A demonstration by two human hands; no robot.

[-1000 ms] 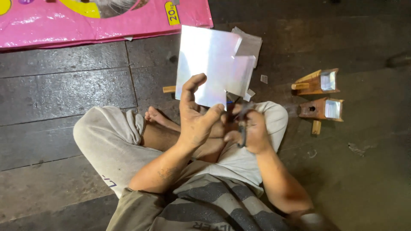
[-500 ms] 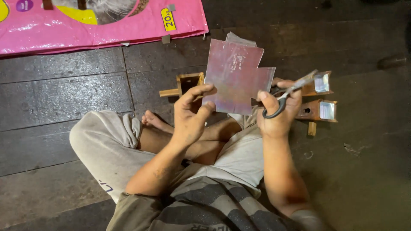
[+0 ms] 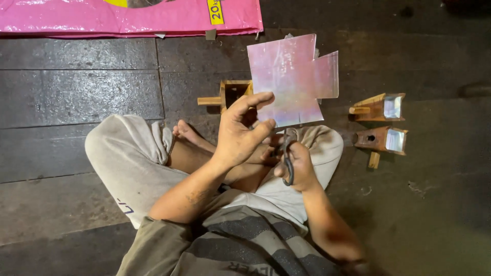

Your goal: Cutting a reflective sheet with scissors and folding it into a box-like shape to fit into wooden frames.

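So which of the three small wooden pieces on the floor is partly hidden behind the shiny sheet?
The wooden piece just left of the metal sheet, above the left hand. The other two lie fully in view at right, each with a reflective face.

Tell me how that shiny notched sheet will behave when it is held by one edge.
The shiny sheet probably stays fairly stiff: the left hand pinches only its lower edge, yet it stands flat without drooping. It looks thin, so likely light. Its glossy, reflective face may be slippery, and the cut corners could be sharp. The right hand holds scissors.
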